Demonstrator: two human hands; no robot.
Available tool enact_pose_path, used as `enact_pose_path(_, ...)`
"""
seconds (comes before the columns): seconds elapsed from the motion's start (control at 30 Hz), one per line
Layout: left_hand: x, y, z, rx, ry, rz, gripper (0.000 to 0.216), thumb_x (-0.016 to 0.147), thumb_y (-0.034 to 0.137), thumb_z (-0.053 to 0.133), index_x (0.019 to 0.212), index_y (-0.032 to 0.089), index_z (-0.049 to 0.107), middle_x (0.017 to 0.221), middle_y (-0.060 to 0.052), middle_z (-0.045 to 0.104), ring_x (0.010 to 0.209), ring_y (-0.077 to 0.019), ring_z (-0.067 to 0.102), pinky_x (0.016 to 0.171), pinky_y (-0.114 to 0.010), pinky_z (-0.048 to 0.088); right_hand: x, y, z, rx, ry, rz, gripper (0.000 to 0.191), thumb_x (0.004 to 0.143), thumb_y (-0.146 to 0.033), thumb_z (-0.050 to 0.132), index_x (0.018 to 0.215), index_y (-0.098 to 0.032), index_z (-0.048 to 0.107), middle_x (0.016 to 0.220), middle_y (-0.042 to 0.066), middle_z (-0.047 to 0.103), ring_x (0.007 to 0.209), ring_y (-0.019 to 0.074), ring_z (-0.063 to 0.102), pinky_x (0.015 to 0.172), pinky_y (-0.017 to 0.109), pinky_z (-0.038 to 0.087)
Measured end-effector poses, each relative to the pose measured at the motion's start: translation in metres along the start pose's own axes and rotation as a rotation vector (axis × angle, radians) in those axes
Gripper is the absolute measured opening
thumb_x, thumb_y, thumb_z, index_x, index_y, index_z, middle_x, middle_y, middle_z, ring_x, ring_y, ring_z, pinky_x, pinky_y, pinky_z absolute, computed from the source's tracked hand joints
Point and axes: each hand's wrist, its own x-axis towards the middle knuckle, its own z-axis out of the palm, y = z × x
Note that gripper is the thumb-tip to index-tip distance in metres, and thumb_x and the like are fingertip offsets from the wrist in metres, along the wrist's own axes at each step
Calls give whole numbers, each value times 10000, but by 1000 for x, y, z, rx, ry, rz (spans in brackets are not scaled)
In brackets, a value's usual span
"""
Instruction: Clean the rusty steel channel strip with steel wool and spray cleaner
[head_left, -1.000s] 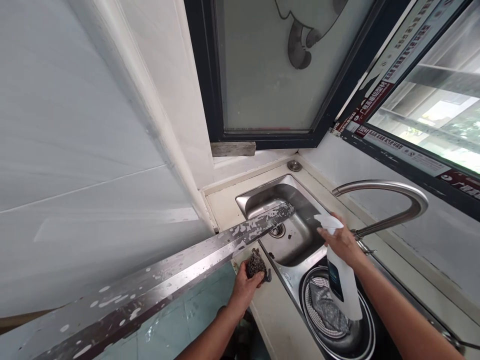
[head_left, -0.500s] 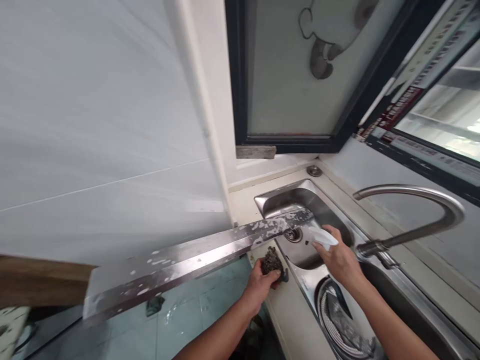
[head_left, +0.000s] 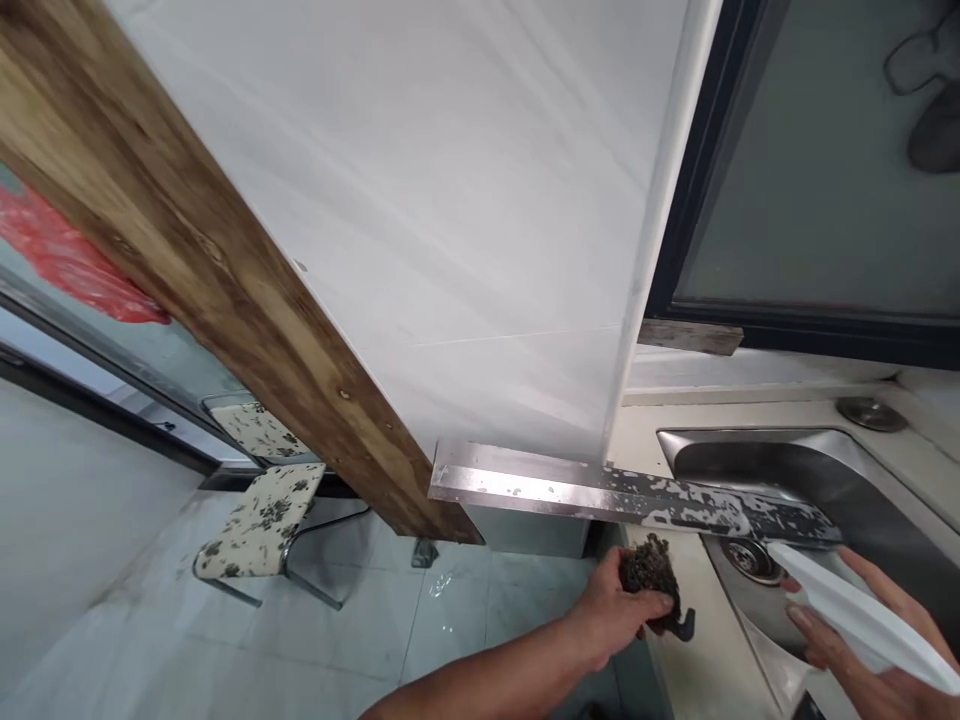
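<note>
My left hand [head_left: 611,605] is closed around a dark, matted scrubber [head_left: 649,572], held just over the counter's front edge; a black hooked piece [head_left: 684,626] sticks out below it. My right hand [head_left: 874,640], partly cut off by the frame, grips a long white plastic tool [head_left: 862,612] above the sink; its exact kind is unclear. The tool's tip is close to the right end of a long metal panel [head_left: 555,488]. That panel lies across the counter and sink, its left end jutting out past the wall. White, foam-like patches cover its dark right part.
The steel sink [head_left: 892,500] has a drain [head_left: 750,560] under the panel. A drain cover [head_left: 871,413] sits on the back counter. A patterned stool [head_left: 262,520] stands on the tiled floor at left. A wooden door frame [head_left: 247,300] edges the white wall.
The view has swung left, bringing the stool and wooden frame in and the faucet out. Both hands keep their holds. The white tool now appears closer to the panel's right end.
</note>
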Motion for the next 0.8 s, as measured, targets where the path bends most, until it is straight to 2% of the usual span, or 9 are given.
enact_pose_path(0.1,-4,3,-13,20,12,-4,543,577,340,798,1016,185,517,738,19,650,497,-101,552,441,-242,295,-3,-26,2,10,-102,-65,838,652,-688,688,1417,-463,430,1163,97,695,888,395,708,663,509,633)
enact_pose_path(0.2,-6,3,-29,-5,-20,11,558,557,348,802,1004,185,511,757,4,666,501,-110,564,422,-241,294,-5,-63,14,-43,-191,-220,805,713,-668,675,1432,-371,467,1315,104,633,1066,385,666,723,448,629)
enact_pose_path(0.3,-12,5,-53,-25,-50,41,551,569,364,797,1007,181,518,757,9,658,503,-104,556,413,-234,297,-9,-114,38,-78,-275,-356,757,794,-638,637,1460,-323,463,1453,102,530,1251,355,567,805,369,602)
enact_pose_path(0.37,-18,8,-73,-8,-45,48,538,593,380,792,1016,181,526,736,21,643,495,-96,547,415,-229,299,-11,-149,59,-90,-366,-400,713,843,-621,602,1466,-304,461,1457,107,525,1247,309,578,844,330,581)
enact_pose_path(0.5,-31,16,-112,5,-12,67,500,640,396,775,1024,184,536,708,35,622,497,-91,550,433,-224,308,-16,-204,102,-122,-521,-483,683,907,-570,547,1507,-279,395,1295,99,642,1094,228,661,875,288,550)
enact_pose_path(0.67,-40,19,-150,-16,-4,78,451,642,381,763,977,190,528,713,41,625,502,-92,555,431,-223,300,-25,-236,146,-257,-554,-570,661,927,-454,554,1531,-289,342,1261,76,655,989,219,673,873,296,532)
enact_pose_path(0.8,-42,21,-168,-11,-29,93,416,658,365,746,967,186,532,737,34,643,529,-102,586,440,-221,311,-33,-242,160,-241,-545,-550,653,925,-435,563,1522,-287,344,1274,80,643,954,209,671,896,316,530)
